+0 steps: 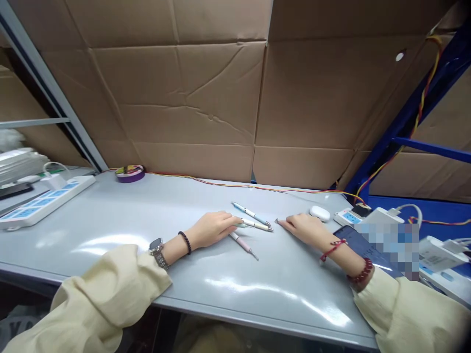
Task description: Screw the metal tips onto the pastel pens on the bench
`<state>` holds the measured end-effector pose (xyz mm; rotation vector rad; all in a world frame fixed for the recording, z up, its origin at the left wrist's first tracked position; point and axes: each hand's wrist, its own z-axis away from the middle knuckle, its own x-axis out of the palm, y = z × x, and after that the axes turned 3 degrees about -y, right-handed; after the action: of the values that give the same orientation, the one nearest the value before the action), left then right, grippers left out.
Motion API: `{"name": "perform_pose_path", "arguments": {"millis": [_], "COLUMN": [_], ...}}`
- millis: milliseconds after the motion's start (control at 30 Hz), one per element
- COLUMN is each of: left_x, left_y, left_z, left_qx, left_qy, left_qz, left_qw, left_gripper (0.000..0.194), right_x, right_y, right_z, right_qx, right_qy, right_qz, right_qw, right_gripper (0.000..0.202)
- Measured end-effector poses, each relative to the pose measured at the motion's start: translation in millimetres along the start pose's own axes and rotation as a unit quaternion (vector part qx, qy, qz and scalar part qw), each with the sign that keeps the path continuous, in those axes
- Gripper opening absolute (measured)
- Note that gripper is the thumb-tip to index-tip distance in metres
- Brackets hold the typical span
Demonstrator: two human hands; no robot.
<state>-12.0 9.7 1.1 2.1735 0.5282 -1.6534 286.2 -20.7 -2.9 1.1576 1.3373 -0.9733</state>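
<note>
Pinching the rear of a white pen (256, 224) in the left hand (211, 229), with fingers drawn together over it, at the middle of the grey tabletop (121, 215). Showing a slim, glossy barrel, pale green close to the fingers and creamy toward the front, narrowing to a dark tip aimed right. Having a blue pen (250, 212) with a white middle lying just beyond it, slanted nearly the same way, and a pink pen (244, 245) on the near side, running out from beneath the left hand. Resting the right hand (305, 228) on the tabletop, with fingers curled beside a small greyish piece (277, 221), too tiny to make out; being unable to tell whether pinching it or merely touching it. Having a white case (320, 213) just beyond the right hand and a dark-screened device (355, 241) beside the right forearm.
</note>
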Motion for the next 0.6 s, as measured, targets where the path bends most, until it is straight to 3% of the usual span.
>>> {"name": "perform_pose_path", "arguments": {"millis": [200,300,433,500,600], "left_x": [3.8,5.9,6.6,7.5,9.9], "left_y": [-2,-5,-7,-8,-8], "left_z": [-3,-3,-5,-7,-13], "left_qx": [0.026,0.029,0.032,0.032,0.028], "left_qy": [0.013,0.03,0.043,0.044,0.04], "left_qz": [-0.021,-0.021,-0.022,-0.021,-0.021], "left_qw": [0.999,0.999,0.998,0.998,0.999], "left_gripper": [0.029,0.028,0.026,0.024,0.022], "right_x": [-11,-19,-17,-11,-2], "right_y": [-1,-8,-26,-35,-42], "right_z": [2,5,11,13,12], "right_qx": [0.033,0.049,-0.081,-0.133,-0.134], "right_qy": [-0.05,0.002,0.09,0.089,0.074], "right_qz": [0.017,0.022,-0.025,-0.033,-0.042], "right_qw": [0.998,0.999,0.992,0.987,0.987], "right_gripper": [0.054,0.046,0.025,0.017,0.011]}}
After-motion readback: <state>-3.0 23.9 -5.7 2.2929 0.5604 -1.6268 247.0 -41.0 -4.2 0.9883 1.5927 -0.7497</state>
